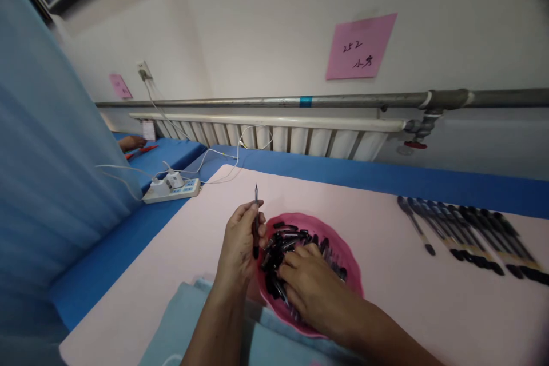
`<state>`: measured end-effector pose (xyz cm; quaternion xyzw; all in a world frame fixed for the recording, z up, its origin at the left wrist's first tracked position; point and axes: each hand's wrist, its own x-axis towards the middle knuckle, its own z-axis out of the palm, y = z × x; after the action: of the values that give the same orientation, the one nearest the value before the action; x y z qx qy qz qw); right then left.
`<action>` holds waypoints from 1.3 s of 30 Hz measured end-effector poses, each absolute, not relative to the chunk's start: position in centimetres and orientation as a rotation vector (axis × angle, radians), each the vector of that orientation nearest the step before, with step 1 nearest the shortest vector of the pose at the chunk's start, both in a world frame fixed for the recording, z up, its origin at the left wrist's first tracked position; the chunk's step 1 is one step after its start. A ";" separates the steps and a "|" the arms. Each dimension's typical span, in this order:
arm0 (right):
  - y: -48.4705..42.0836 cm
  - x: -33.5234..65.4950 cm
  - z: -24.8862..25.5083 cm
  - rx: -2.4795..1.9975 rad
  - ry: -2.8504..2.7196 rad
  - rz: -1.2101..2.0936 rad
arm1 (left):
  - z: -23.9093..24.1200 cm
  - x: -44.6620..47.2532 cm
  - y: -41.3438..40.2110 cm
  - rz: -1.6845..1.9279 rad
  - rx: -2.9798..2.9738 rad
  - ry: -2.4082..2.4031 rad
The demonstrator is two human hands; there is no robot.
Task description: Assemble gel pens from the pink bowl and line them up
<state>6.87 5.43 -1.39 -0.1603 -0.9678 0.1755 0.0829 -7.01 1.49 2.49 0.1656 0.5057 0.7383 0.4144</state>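
My left hand (241,238) is closed around an uncapped pen (256,223), holding it upright with its tip up and its black end down. The pen is at the left rim of a pink basket (352,263). Inside the basket lie many black pen caps (278,246), with clear pen parts among them toward the right. My right hand (309,283) reaches into the basket, its fingers curled down into the pile. Its fingertips are hidden, so what they grip cannot be made out.
Capped pens (467,234) lie in a slanted row on the pink sheet (377,211) at right. A power strip (174,190) with white cables sits at left. Behind runs a radiator (295,136). Another person's hand (132,143) shows past the blue curtain (51,154).
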 end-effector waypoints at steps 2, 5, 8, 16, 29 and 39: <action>5.5 6.9 -1.3 -0.448 -2.889 0.546 | 2.5 -7.0 1.5 1.847 0.417 1.273; 5.6 7.0 -0.9 -0.405 -2.912 0.579 | 2.6 -7.0 1.5 1.842 0.410 1.273; 5.7 7.0 -0.4 -0.374 -2.951 0.600 | 2.7 -7.0 1.5 1.840 0.410 1.273; 5.8 7.3 -1.2 -0.348 -2.956 0.557 | 2.4 -6.7 1.4 1.796 0.425 1.275; 9.0 8.6 1.4 -0.601 -2.190 0.940 | 1.9 -6.2 1.2 1.439 0.626 1.336; 10.1 8.5 1.4 -0.853 -1.316 1.435 | 1.9 -3.6 1.5 1.261 0.720 1.277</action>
<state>8.47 10.06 1.35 -0.3506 -0.5410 0.5898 0.4864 -3.60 1.46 1.89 0.3063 0.5437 0.5368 0.5678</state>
